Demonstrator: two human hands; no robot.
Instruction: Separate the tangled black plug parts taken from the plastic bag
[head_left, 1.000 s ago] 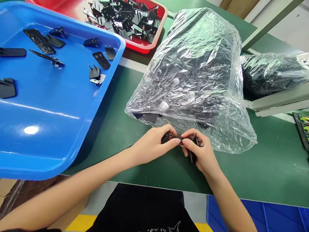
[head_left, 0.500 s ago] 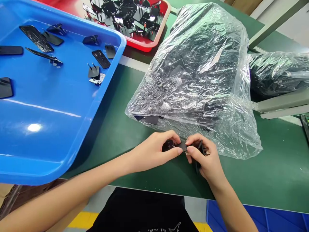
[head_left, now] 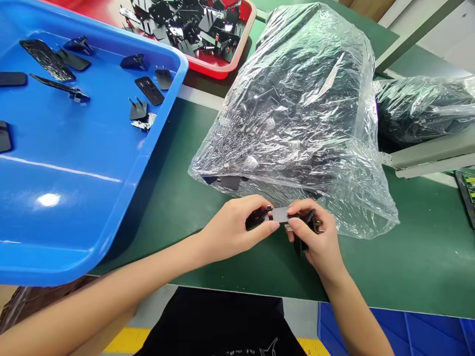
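Note:
My left hand (head_left: 232,230) and my right hand (head_left: 319,242) meet over the green table (head_left: 408,267), just in front of a big clear plastic bag (head_left: 297,113) stuffed with black plastic parts. Both hands are closed in a pinch on one small flat black plastic part (head_left: 280,215) held between them. My right hand also has more black parts tucked in its palm. The blue tray (head_left: 74,173) at left holds several loose black parts.
A red tray (head_left: 222,69) heaped with black parts stands behind the blue one. A second bag of black parts (head_left: 419,109) lies at right on a grey metal frame (head_left: 426,158). A blue crate (head_left: 408,331) sits below the table's front edge.
The hands stay together at the same spot; the part between them has turned so its flat face catches the light. The view has shifted slightly.

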